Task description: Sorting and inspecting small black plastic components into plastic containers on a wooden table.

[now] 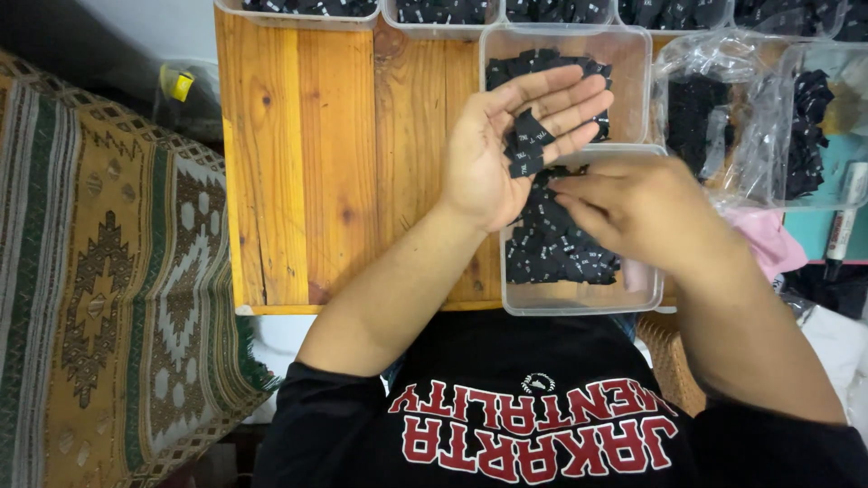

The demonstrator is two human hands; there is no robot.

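My left hand is held palm up over the wooden table, fingers spread, with a small stack of black fabric labels lying on its fingers. My right hand hovers just to the right, over a clear plastic tub full of the same black labels. Its fingertips are pinched together near the stack; whether they hold a label is hidden. A second clear tub with more labels stands behind my left hand.
Several clear tubs of black labels line the table's far edge. A clear plastic bag of black pieces lies at the right, with a marker pen beside it. A patterned woven rug covers the floor on the left.
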